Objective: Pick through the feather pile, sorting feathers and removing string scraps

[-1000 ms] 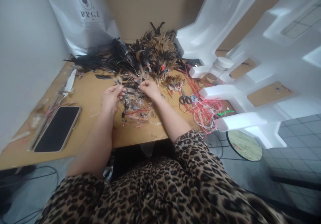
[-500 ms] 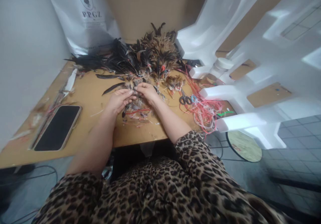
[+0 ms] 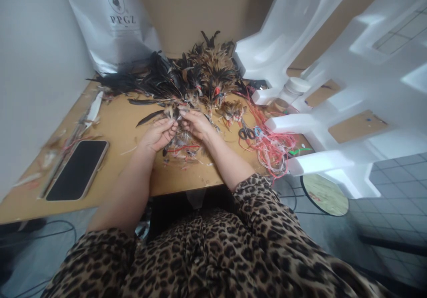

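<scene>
Pinching small brown feathers point(image 3: 170, 110) in left hand point(image 3: 160, 133) and right hand point(image 3: 197, 124); pointing away from body. Noted beside left hand: dark feather point(image 3: 150, 117), aimed leftward, long axis slanting.

The fingers point(image 3: 169, 123) partly hide the feathers point(image 3: 170, 111) between them.

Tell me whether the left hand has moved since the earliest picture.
Yes. Judged against the phone lying on the table, the left hand has shifted rightward, away from the phone and closer to the right hand.
</scene>
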Demonstrator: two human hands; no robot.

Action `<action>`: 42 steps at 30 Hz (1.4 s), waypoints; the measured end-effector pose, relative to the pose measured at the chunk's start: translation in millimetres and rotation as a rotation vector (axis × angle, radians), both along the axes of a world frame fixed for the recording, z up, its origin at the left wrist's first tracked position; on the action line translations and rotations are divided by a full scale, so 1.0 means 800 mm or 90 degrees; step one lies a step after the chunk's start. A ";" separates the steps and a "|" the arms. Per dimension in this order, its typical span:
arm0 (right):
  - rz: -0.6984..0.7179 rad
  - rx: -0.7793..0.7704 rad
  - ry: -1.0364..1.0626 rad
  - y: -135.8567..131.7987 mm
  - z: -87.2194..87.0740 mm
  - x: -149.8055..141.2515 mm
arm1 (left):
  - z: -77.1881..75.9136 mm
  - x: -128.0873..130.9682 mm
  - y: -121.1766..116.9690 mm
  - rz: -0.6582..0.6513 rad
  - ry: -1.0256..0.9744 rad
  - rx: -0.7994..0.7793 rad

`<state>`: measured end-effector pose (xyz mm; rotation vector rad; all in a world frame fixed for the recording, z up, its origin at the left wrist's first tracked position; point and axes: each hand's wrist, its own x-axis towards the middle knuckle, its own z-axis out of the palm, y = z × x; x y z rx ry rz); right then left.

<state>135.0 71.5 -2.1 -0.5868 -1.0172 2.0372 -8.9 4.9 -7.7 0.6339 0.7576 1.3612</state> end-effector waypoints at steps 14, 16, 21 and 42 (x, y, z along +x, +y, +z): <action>0.135 -0.024 -0.001 -0.008 0.002 0.001 | 0.004 0.001 -0.003 -0.040 -0.036 -0.009; 0.122 -0.013 -0.012 -0.009 0.002 0.000 | 0.003 0.000 -0.003 -0.051 -0.029 -0.010; 0.055 0.018 -0.033 -0.005 0.001 0.000 | 0.002 -0.002 0.000 0.005 0.025 -0.026; -0.039 0.022 -0.133 -0.002 0.008 0.002 | 0.007 0.006 -0.001 0.118 0.170 -0.053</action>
